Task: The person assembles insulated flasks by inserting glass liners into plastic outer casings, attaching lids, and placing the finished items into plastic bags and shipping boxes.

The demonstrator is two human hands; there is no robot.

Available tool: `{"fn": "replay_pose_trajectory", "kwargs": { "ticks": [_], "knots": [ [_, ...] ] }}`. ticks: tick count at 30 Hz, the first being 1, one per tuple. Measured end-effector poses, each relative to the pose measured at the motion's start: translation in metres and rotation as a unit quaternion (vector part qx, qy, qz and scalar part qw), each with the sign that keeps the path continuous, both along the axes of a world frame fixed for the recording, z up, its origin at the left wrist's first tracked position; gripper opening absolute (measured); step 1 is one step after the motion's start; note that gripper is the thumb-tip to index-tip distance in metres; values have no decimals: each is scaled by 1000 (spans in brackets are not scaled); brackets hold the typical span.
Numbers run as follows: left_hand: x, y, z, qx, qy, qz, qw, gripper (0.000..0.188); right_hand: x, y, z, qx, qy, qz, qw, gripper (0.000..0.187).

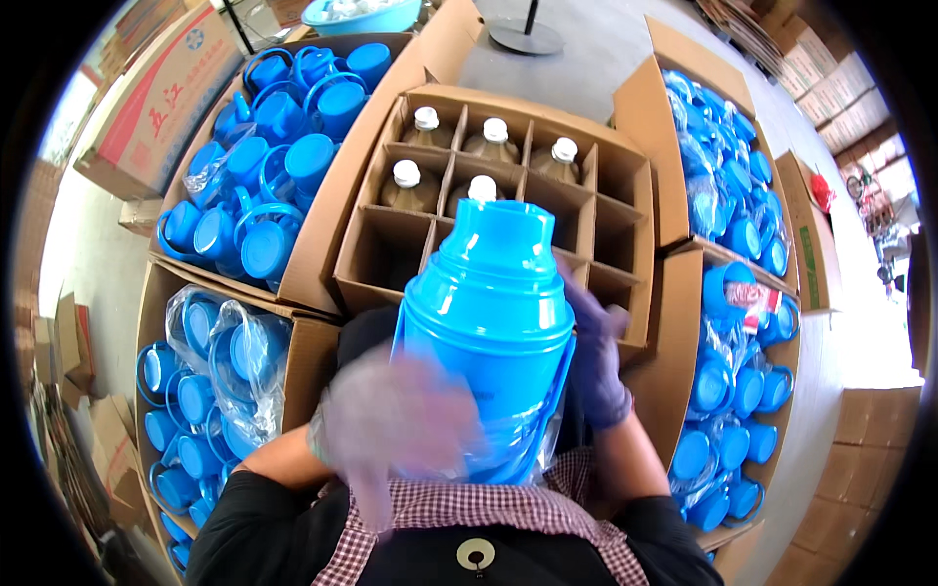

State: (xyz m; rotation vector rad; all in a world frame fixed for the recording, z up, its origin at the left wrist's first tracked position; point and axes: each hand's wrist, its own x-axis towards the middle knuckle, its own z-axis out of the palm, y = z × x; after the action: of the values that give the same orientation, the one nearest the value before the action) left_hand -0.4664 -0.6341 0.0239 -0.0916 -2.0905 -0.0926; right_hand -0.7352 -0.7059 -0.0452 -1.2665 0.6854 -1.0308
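A large shiny blue thermos flask [489,322] stands upright in front of my torso, its open-looking neck pointing away from me. A blue handle strip runs down its right side, and clear plastic shows near its base. My right hand [598,356], in a purple glove, is against the flask's right side, its fingers partly hidden behind it. My left hand [396,415], in a greyish glove, is before the flask's lower left side, and motion smears its fingers. Beyond the flask stands a divided cardboard box [611,146] with several white-capped bottles [405,188] in its compartments.
Open cartons hold blue lidded, handled plastic parts [278,166] at far left, more parts [200,391] at near left, and bagged ones [728,176] at right. A closed carton [156,107] and a light blue basin [366,18] are farther back. A round black stand base [526,37] rests on the floor.
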Motion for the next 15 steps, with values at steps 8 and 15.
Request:
{"fn": "replay_pose_trajectory", "kwargs": {
  "ticks": [8, 15],
  "knots": [
    [1, 34, 12, 535, 4, 211, 818, 85, -12, -11, -9, 88, 149, 14, 985, 72],
    [18, 13, 22, 404, -164, 223, 872, 99, -18, -16, -25, -37, 192, 32, 980, 57]
  ]
}}
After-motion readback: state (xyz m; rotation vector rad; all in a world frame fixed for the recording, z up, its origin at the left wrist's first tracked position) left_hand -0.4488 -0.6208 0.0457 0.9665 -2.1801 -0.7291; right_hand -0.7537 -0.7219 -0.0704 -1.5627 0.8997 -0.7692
